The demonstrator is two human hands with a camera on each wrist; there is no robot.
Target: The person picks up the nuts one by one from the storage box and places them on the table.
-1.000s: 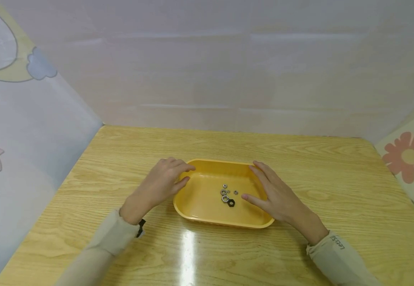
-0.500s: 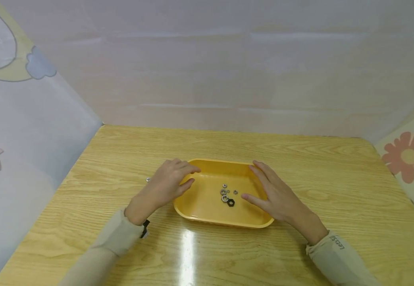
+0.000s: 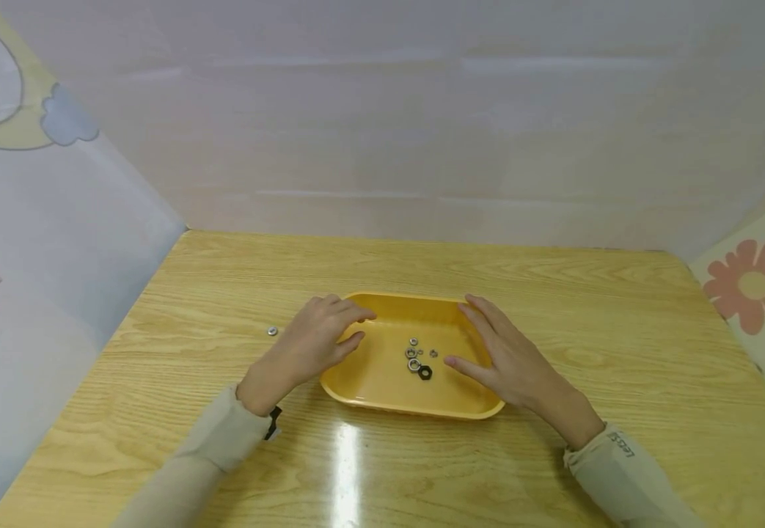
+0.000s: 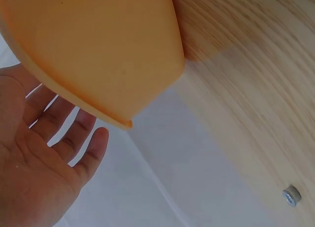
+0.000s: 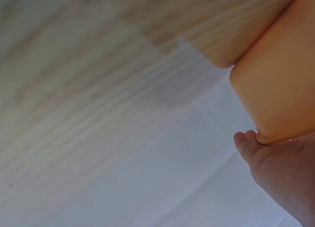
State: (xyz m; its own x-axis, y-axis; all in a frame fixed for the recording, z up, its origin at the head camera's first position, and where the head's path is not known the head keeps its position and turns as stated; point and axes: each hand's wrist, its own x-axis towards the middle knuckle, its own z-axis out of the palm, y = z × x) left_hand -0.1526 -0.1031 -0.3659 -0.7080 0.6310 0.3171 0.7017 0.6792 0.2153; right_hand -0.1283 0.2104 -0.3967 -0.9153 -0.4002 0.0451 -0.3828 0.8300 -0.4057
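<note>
A yellow tray sits on the wooden table with several small metal nuts in it, one of them a black nut. My left hand hovers by the tray's left rim, thumb and fingers parted, holding nothing visible. In the left wrist view its relaxed fingers spread beside the rim. At the right rim is my right hand, which appears to touch it in the right wrist view; its thumb reaches over the inside. One silver nut lies on the table left of my left hand.
The wooden table ends at a pale cloth backdrop behind. Printed cloth walls stand at both sides, with a pink flower on the right one. Light glares off the table in front of the tray.
My left hand has shifted right, further over the tray's rim, and the silver nut to its left has come into view. My right hand and the tray stay put.
</note>
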